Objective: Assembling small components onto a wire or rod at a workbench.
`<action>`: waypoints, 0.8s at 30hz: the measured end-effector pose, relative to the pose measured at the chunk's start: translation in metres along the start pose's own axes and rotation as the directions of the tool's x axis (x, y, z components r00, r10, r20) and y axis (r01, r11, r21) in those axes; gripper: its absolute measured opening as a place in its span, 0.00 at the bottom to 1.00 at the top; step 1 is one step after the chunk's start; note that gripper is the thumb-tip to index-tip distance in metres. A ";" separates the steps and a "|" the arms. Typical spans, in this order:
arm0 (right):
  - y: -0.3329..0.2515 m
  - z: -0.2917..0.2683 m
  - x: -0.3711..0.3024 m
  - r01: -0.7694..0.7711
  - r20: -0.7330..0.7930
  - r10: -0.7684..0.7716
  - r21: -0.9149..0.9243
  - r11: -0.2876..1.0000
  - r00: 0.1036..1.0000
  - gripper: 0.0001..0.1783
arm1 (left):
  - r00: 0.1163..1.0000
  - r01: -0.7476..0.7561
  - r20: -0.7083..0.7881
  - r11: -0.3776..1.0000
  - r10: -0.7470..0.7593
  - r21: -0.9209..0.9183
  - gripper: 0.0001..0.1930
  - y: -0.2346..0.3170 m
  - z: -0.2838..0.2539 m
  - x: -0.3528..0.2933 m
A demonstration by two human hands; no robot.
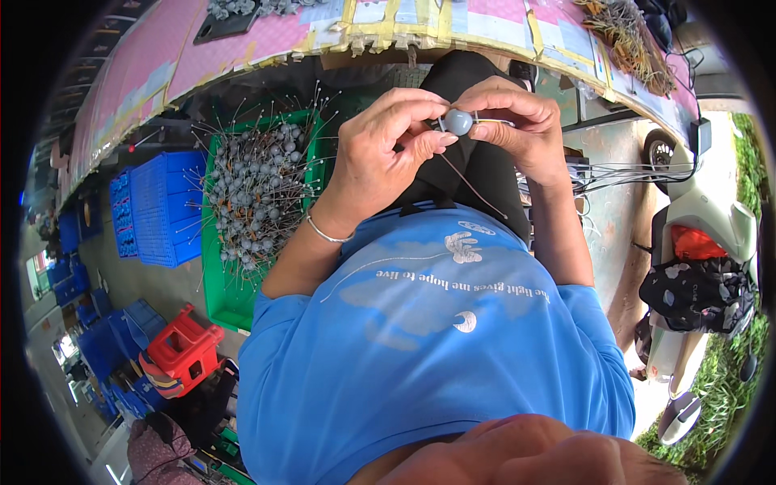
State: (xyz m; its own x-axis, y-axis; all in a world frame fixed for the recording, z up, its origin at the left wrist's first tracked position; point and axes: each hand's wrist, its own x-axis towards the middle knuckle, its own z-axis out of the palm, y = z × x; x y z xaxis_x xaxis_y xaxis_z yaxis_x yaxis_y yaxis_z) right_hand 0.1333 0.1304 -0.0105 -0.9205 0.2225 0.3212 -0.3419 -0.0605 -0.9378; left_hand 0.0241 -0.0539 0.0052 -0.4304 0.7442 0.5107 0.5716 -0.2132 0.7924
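Left hand [388,149]: grip pinched on small grey round bead with thin wire stem [458,122], held at lap. Right hand [517,129]: grip closed on same bead. Green plastic crate [220,299] beside left, heaped with like wired beads; many pieces left.

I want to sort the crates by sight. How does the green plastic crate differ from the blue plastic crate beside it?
The green plastic crate lies open and holds a heap of small grey balls on thin wires; the blue plastic crate shows only its ribbed surface, with nothing seen in it. The green one lies nearer the person's left hand; the blue one lies further to the left. Both rest on the floor, side by side.
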 end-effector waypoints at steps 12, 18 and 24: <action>0.027 0.007 0.011 -0.060 -0.058 0.088 0.373 0.926 0.994 0.12 | 0.995 0.042 -0.095 0.998 -0.037 0.047 0.12 -0.003 -0.018 -0.006; 0.027 0.030 0.021 -0.269 0.044 0.265 0.187 0.945 0.963 0.13 | 0.889 0.394 -0.255 0.919 -0.380 0.005 0.10 0.002 -0.051 -0.032; 0.029 -0.008 0.022 -0.280 -0.090 0.287 0.083 0.957 0.954 0.14 | 0.567 0.824 -0.529 0.453 -0.632 0.342 0.19 -0.011 -0.187 -0.137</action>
State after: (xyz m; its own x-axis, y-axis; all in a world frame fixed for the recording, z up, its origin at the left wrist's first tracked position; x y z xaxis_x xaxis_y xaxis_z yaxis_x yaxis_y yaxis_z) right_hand 0.1046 0.1417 -0.0321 -0.9589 0.2827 0.0257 -0.0853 -0.2007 -0.9759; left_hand -0.0542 -0.2717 -0.0114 -0.9745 0.2216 -0.0345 0.1431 0.7330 0.6650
